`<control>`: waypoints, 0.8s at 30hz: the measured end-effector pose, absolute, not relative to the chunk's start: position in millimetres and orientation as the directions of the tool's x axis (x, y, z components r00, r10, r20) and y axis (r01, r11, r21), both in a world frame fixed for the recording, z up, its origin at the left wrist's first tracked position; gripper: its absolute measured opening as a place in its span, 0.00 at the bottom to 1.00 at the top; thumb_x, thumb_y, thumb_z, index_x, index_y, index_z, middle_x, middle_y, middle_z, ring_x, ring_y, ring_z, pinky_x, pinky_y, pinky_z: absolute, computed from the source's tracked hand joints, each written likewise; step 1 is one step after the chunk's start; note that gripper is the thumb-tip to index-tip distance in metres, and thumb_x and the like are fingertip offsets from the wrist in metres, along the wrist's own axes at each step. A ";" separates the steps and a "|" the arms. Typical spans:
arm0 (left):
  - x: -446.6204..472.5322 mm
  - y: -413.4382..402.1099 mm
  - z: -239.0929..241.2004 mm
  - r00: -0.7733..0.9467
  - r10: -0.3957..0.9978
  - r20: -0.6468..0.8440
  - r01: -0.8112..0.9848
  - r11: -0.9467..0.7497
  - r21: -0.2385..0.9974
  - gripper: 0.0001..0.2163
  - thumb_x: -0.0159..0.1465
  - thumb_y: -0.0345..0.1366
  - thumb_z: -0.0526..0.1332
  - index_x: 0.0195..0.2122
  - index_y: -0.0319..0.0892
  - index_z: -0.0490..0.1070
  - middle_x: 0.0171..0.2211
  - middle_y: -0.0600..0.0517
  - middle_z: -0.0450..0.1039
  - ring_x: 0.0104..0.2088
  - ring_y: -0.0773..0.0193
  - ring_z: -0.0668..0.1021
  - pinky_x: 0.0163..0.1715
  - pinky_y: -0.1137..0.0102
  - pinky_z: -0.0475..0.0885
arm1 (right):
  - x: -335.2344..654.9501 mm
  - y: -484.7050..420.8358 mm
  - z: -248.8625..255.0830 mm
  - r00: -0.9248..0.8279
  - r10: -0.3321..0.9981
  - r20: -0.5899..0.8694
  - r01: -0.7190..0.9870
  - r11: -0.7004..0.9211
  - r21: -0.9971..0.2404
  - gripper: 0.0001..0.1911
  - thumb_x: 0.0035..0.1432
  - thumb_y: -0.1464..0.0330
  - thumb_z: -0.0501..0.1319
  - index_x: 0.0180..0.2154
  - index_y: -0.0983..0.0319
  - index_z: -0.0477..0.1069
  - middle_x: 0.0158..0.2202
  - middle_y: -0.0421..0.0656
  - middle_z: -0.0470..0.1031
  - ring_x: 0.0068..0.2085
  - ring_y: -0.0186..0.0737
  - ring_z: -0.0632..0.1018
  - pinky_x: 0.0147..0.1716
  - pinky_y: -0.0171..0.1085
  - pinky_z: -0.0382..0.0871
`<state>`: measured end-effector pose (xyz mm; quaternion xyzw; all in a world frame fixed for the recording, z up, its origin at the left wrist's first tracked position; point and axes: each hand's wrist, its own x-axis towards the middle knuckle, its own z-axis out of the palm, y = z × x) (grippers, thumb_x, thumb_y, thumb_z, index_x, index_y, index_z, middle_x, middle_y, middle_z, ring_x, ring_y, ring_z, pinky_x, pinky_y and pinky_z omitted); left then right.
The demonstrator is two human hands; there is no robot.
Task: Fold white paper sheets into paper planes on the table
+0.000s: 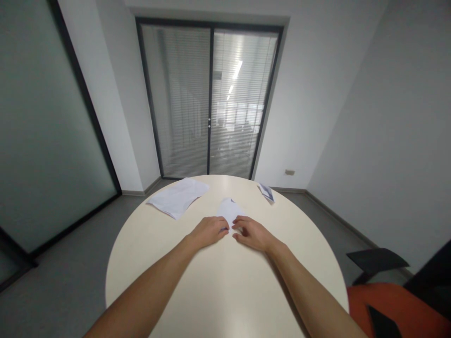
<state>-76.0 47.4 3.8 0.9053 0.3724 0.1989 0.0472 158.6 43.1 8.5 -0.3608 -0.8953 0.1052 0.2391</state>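
Note:
A small folded white paper [229,209] lies near the middle of the round cream table [225,281]. My left hand [208,231] rests on the table with its fingertips pressed on the paper's near left corner. My right hand [251,233] lies beside it, fingers curled and pinching the paper's near right edge. Both hands almost touch each other. The paper's near end is hidden under my fingers.
A stack of white sheets [179,196] lies at the table's far left. A small folded paper piece [267,191] sits at the far right edge. An orange chair with black armrest [394,300] stands at the right. Glass doors with blinds [209,101] are behind.

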 end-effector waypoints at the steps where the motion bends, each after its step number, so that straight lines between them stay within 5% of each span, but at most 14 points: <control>1: -76.0 47.1 4.4 0.639 0.699 0.320 0.661 -0.712 0.236 0.09 0.69 0.36 0.56 0.43 0.46 0.76 0.44 0.52 0.79 0.45 0.60 0.79 0.46 0.68 0.70 | 157.2 42.7 8.4 -0.620 0.703 0.349 0.598 0.711 -0.370 0.13 0.60 0.65 0.63 0.46 0.59 0.77 0.50 0.48 0.77 0.51 0.47 0.77 0.53 0.43 0.69; 24: -76.9 42.7 11.9 0.618 0.721 0.314 0.681 -0.690 0.244 0.09 0.67 0.41 0.59 0.44 0.47 0.76 0.45 0.53 0.79 0.44 0.59 0.80 0.45 0.68 0.70 | 149.7 46.0 5.2 -0.570 0.737 0.363 0.603 0.675 -0.425 0.09 0.64 0.65 0.61 0.41 0.57 0.80 0.43 0.45 0.80 0.45 0.44 0.78 0.48 0.40 0.69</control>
